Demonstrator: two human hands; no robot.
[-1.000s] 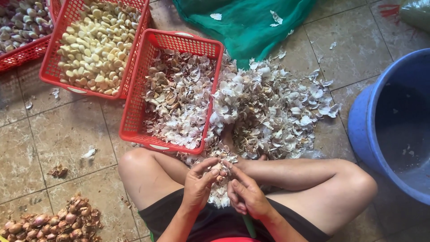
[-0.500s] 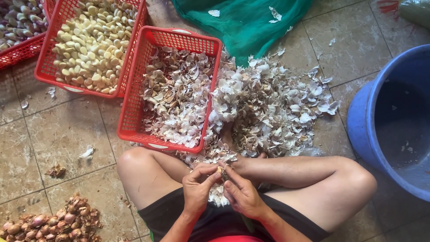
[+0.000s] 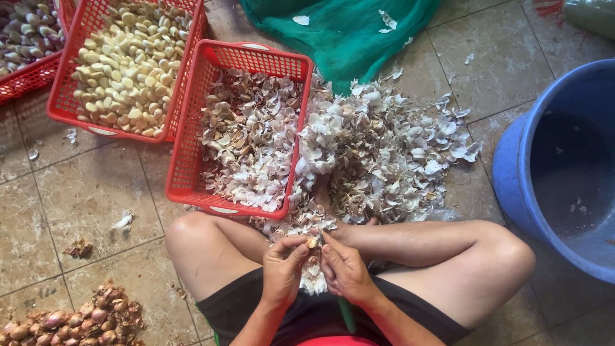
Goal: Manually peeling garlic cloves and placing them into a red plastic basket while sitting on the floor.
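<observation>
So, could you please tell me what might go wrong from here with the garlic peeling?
The left hand and right hand pinch a small garlic clove over the lap; it could slip and vanish into the pile of skins on the floor. That pile already spills past the red basket of skins, so loose skins may scatter farther. Skins could also drift into the basket of peeled cloves beside it.

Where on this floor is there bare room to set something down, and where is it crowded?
Bare tiles lie between the basket of skins, the left knee and the shallots; more tiles between green net and blue tub. Crowded: the skin pile, and around both hands peeling a clove.
</observation>
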